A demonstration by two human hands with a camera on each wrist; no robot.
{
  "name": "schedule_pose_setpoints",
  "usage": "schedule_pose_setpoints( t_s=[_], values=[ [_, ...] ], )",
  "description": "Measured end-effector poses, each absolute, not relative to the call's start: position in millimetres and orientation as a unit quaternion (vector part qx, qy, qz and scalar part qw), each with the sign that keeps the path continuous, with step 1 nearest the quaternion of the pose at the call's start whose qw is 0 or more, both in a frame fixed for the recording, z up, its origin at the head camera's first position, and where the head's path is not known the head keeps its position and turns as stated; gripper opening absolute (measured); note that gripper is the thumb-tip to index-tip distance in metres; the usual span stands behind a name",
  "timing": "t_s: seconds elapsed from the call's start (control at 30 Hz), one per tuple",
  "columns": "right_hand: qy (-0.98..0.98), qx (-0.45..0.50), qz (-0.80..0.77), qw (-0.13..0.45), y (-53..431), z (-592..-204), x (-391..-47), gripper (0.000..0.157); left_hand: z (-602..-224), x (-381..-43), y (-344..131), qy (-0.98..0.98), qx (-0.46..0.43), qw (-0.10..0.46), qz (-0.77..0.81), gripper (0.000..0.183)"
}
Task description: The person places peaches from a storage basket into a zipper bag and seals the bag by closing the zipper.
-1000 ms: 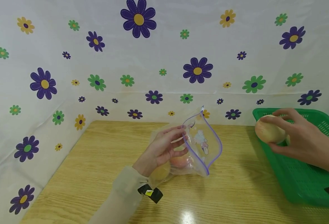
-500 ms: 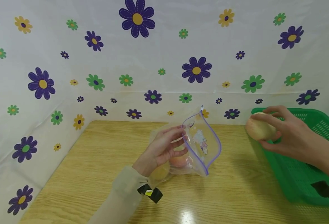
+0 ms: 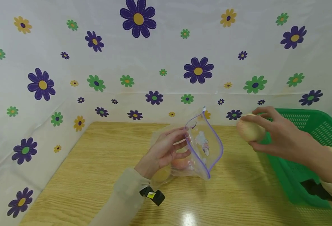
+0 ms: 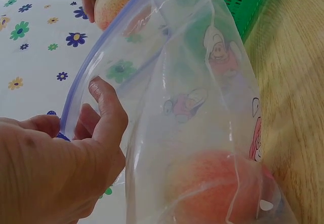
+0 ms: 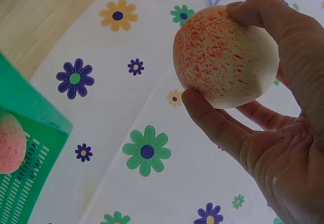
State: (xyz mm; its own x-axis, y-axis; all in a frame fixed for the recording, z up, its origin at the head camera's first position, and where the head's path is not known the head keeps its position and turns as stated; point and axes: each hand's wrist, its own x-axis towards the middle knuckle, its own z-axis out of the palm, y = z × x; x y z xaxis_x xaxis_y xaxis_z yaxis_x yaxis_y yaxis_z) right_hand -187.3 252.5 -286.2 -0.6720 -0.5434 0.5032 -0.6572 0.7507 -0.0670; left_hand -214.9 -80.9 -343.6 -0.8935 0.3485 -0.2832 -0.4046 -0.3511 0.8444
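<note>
My left hand (image 3: 166, 150) pinches the purple rim of a clear zip bag (image 4: 167, 107), whose mouth gapes toward the right. Inside the bag lie a reddish peach (image 4: 217, 188) and a yellowish round fruit (image 3: 161, 174), both seen through the plastic. Fingers and thumb of my right hand (image 3: 281, 135) grip a pale peach (image 5: 225, 57) with red speckles on one side. That peach is held in the air between the bag's mouth and the green basket, apart from both.
The green plastic basket (image 3: 278, 175) stands on the wooden table (image 3: 103, 150) at the right. Another peach (image 5: 9, 143) sits in it, partly behind my right wrist in the head view. A flower-printed cloth (image 3: 109, 62) rises behind the table and along its left.
My right hand has carried the pale peach leftward from over the basket's edge toward the bag. Another peach in the basket has come into sight. The left hand and bag stay nearly still.
</note>
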Motion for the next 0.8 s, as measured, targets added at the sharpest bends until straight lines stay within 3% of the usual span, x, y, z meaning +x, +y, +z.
schedule_pose_setpoints(
  t_s=[0.33, 0.8],
  values=[
    [-0.894, 0.352, 0.150, 0.233, 231, -284, -192, 0.074, -343, -215, -80, 0.523, -0.029, 0.230, 0.820, 0.030],
    [-0.898, 0.367, 0.162, 0.181, 205, -282, -195, 0.071, -342, -214, -79, 0.522, -0.028, 0.236, 0.819, 0.027]
  ],
)
